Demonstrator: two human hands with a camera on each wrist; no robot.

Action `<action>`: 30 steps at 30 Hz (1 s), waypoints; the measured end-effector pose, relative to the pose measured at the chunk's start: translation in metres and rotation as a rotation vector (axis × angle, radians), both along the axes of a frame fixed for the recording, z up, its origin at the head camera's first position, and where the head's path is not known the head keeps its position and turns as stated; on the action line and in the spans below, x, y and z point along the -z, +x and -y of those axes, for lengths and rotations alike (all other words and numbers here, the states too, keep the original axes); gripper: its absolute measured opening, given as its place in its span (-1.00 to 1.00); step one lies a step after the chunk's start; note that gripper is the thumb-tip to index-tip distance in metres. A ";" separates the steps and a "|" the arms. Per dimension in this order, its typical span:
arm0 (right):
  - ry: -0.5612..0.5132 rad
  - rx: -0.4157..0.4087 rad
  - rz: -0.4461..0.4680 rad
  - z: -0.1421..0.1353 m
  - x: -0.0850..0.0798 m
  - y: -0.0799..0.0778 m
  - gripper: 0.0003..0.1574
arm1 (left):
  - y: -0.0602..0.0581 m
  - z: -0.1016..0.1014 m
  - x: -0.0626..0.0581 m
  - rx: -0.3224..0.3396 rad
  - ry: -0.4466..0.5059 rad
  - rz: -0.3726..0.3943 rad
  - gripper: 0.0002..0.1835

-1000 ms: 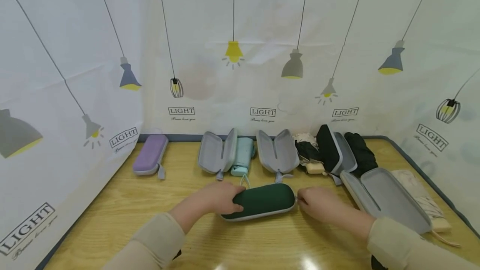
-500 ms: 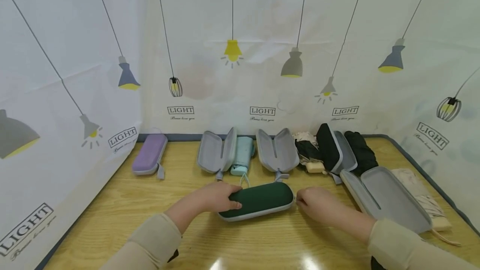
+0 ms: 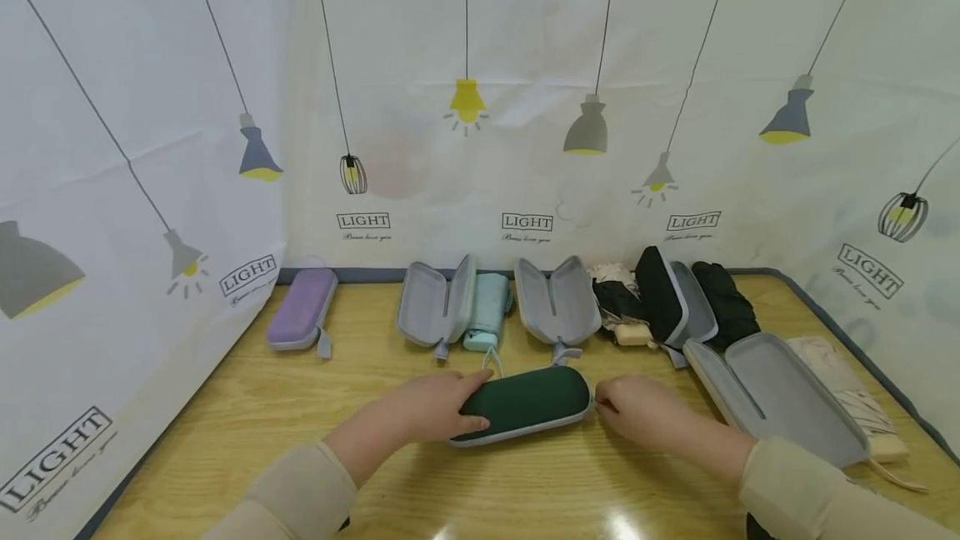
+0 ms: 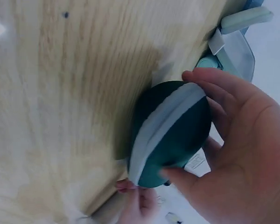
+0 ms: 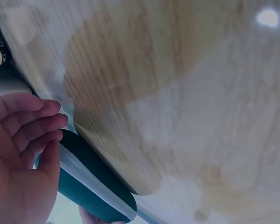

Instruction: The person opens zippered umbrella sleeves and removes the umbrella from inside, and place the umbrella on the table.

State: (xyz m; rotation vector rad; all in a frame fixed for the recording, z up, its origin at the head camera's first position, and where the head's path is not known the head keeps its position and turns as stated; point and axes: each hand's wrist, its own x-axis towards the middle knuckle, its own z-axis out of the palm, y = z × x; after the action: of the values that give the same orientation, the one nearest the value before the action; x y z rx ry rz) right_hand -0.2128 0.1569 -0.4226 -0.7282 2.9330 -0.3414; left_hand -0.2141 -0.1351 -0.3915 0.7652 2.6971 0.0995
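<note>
A long dark green zip case (image 3: 528,398) with a pale grey zip band lies across the middle of the table, its lid down. My left hand (image 3: 438,407) grips its left end, thumb on the near side and fingers over the far side. In the left wrist view the left hand (image 4: 252,144) wraps the rounded end of the case (image 4: 182,140). At the other end, my right hand (image 3: 637,411) pinches the zip pull, which is mostly hidden by the fingers. The right wrist view shows the right hand's thumb (image 5: 49,163) pressed against the fingertips beside the zip band.
Along the back stand a purple case (image 3: 302,307), two spread grey-lined cases (image 3: 423,302) (image 3: 573,307), and a light blue folded umbrella (image 3: 487,311). At right are a black case (image 3: 660,294), a black bundle (image 3: 723,302), a large spread case (image 3: 798,394) and a beige folded umbrella (image 3: 847,390).
The left hand and the case's left end shift slightly, first left, then back right. The right hand keeps its pinch at the case's right end.
</note>
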 end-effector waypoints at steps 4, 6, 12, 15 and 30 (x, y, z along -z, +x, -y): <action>-0.023 0.040 0.030 -0.001 0.003 -0.002 -0.84 | 0.006 -0.004 0.005 0.026 -0.069 -0.128 -0.06; -0.035 0.056 0.033 -0.003 0.004 -0.003 -0.88 | 0.008 -0.005 0.006 0.035 -0.076 -0.169 -0.07; -0.016 -0.008 -0.019 -0.004 0.001 -0.005 -0.94 | 0.008 -0.005 0.007 0.050 -0.081 -0.226 -0.16; -0.007 -0.104 -0.039 0.002 -0.002 -0.001 -0.93 | 0.006 -0.006 0.007 0.038 -0.086 -0.230 -0.16; -0.086 -0.338 0.013 0.056 -0.012 0.023 -0.92 | 0.021 -0.020 0.000 0.030 -0.088 -0.214 -0.09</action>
State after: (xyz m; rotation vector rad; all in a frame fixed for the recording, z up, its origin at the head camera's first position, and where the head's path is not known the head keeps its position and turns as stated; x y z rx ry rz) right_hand -0.1901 0.1004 -0.4102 -1.2049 2.7266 -0.4369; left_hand -0.1932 -0.1156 -0.3917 0.8315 2.8663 -0.1134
